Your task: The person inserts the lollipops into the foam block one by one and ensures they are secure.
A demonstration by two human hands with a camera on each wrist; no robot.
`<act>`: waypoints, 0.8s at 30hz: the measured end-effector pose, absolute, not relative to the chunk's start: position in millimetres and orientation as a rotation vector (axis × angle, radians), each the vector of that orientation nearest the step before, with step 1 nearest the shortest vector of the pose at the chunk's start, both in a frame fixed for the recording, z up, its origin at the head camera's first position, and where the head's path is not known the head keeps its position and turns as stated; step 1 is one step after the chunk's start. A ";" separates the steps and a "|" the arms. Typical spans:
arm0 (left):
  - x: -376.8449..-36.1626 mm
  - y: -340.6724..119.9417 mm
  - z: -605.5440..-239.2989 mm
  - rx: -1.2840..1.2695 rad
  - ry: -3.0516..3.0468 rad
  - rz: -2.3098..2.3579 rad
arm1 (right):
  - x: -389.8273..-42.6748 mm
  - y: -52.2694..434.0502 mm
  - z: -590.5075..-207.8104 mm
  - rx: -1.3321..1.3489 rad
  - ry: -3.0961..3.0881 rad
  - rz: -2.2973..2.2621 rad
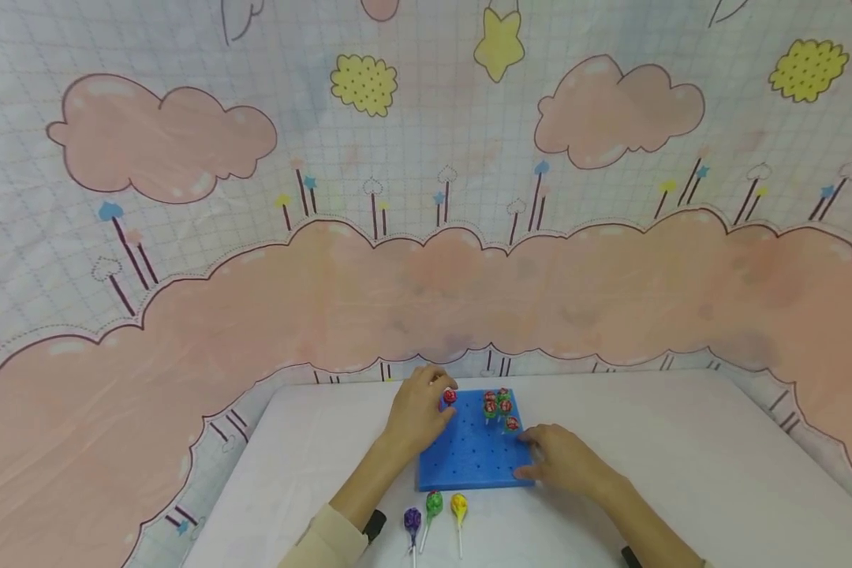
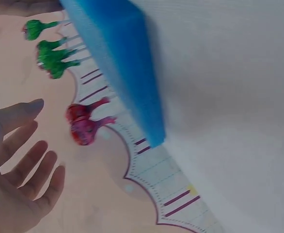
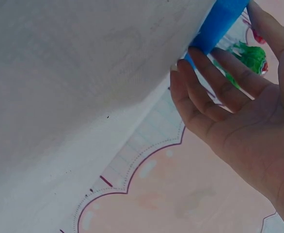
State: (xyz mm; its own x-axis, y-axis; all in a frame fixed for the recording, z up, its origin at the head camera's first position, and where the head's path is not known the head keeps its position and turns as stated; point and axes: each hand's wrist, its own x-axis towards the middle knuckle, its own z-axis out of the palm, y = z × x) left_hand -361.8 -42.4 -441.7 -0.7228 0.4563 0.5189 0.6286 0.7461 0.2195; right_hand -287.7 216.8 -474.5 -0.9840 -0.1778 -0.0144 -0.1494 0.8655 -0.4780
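A blue foam board (image 1: 468,461) dotted with holes lies on the white table (image 1: 681,473). A red lollipop (image 1: 450,396) stands in its far left corner. My left hand (image 1: 436,394) hovers just beside it. In the left wrist view that hand (image 2: 35,141) has straight, spread fingers, clear of the red lollipop (image 2: 81,124). Several red and green lollipops (image 1: 498,407) stand in the board's far right part. My right hand (image 1: 528,454) rests on the board's right edge. In the right wrist view its straight fingers (image 3: 214,77) touch the side of the board (image 3: 219,22).
Three lollipops lie on the table in front of the board: purple (image 1: 412,519), green (image 1: 435,502) and yellow (image 1: 458,505). A cartoon cloud cloth (image 1: 426,237) hangs as a backdrop close behind the table's far edge.
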 end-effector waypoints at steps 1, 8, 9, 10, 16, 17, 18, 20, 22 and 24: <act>-358.8 -43.3 -438.3 -0.832 -2.499 -0.537 | -287.7 216.6 -474.5 -0.261 2.980 -0.759; -338.0 -50.6 -425.3 -0.889 -2.587 -0.558 | -286.3 216.9 -473.9 -0.246 2.990 -0.756; -335.9 -51.7 -425.4 -0.897 -2.605 -0.566 | -285.9 217.0 -473.5 -0.244 2.991 -0.756; -333.4 -52.8 -425.5 -0.901 -2.624 -0.580 | -285.5 217.1 -473.4 -0.246 2.993 -0.753; -323.2 -61.6 -429.0 -0.902 -2.729 -0.612 | -285.9 217.2 -474.3 -0.250 2.984 -0.752; -321.2 -63.3 -428.8 -0.910 -2.742 -0.617 | -286.4 217.2 -474.8 -0.251 2.982 -0.752; -319.3 -65.0 -428.4 -0.917 -2.758 -0.625 | -286.9 217.2 -475.1 -0.252 2.979 -0.752; -315.2 -68.1 -426.5 -0.936 -2.784 -0.636 | -287.9 217.3 -475.3 -0.260 2.981 -0.750; -310.9 -71.1 -424.9 -0.959 -2.805 -0.636 | -288.9 217.5 -475.6 -0.268 2.985 -0.747; -307.1 -74.1 -423.6 -0.979 -2.820 -0.636 | -289.3 217.5 -475.5 -0.271 2.985 -0.752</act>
